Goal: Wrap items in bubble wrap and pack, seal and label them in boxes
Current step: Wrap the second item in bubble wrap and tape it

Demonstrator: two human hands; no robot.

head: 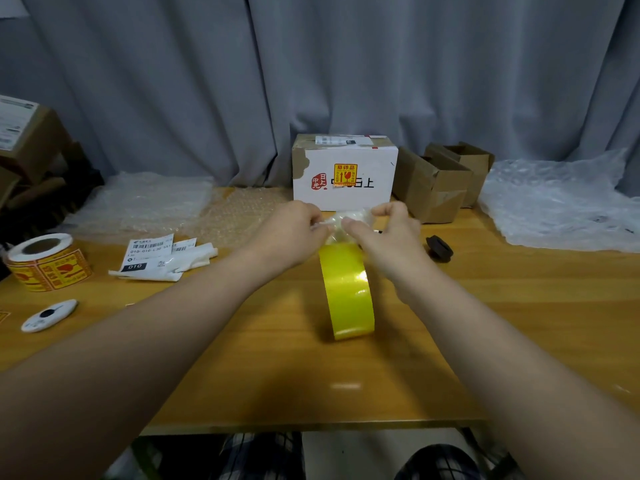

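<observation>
A small bundle wrapped in clear bubble wrap (349,218) is held above the middle of the wooden table (242,358). My left hand (294,230) pinches its left end and my right hand (388,226) pinches its right side. Under my hands a roll of yellow tape (346,292) stands on edge on the table. Behind it a white box (346,174) with a yellow fragile sticker and a shipping label on top stands shut.
Bubble wrap sheets (149,202) lie at the back left and a large pile of wrap (561,209) at the right. Open brown boxes (436,185) stand beside the white box. A roll of fragile stickers (48,261), shipping labels (156,258), a white cutter (48,315) and a black knob (439,249) lie around.
</observation>
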